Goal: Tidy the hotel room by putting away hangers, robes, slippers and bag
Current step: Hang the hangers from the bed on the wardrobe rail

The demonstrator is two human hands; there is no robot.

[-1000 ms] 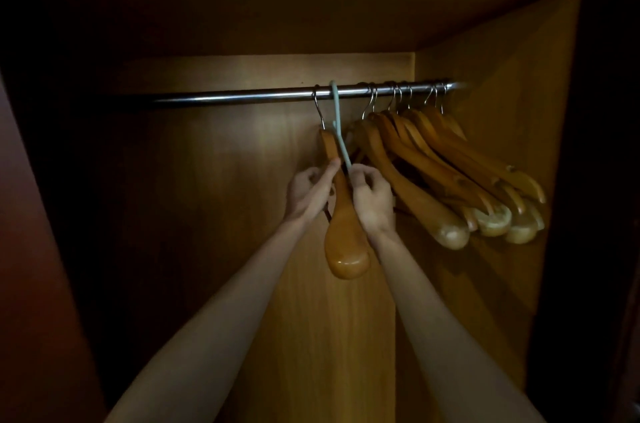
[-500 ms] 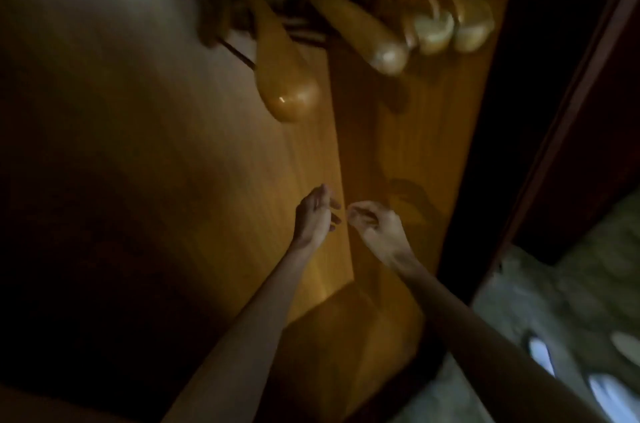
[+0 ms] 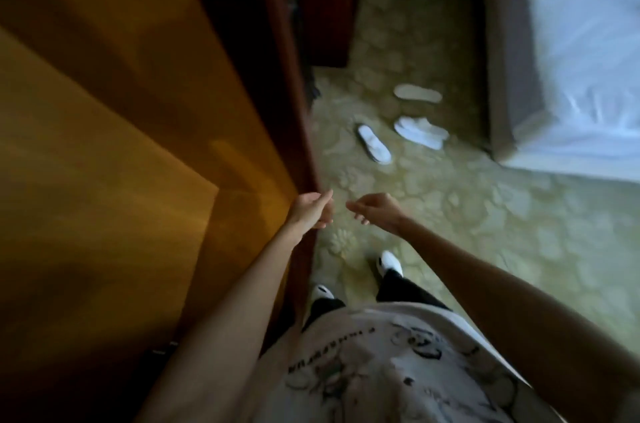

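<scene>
Nearest the camera is a pale printed shirt (image 3: pixel 381 363) and, below it, 2 white shoes (image 3: pixel 389 263) on patterned carpet (image 3: pixel 485 232). Both bare forearms reach forward: the left hand (image 3: pixel 310 213) hangs beside the dark edge of the wardrobe (image 3: pixel 104 145), its fingers (image 3: pixel 323 200) loosely spread and holding nothing; the right hand (image 3: pixel 375 211) is half curled, fingers narrow, also empty. The slippers look like the next job. To do it well, step forward, crouch rather than stoop, gather them into pairs sole to sole, and carry them in 1 trip. Further off, 3 white slippers lie scattered: 1 slipper (image 3: pixel 374 143) nearest the wardrobe, a second slipper (image 3: pixel 420 131) beside it, and an upturned slipper (image 3: pixel 417 93) showing a flat oval sole. They look thin, soft and light, easy to pinch. Beyond them is the bed (image 3: pixel 581 58), smooth white sheet over a padded base. The wardrobe's wood is glossy and amber.
</scene>
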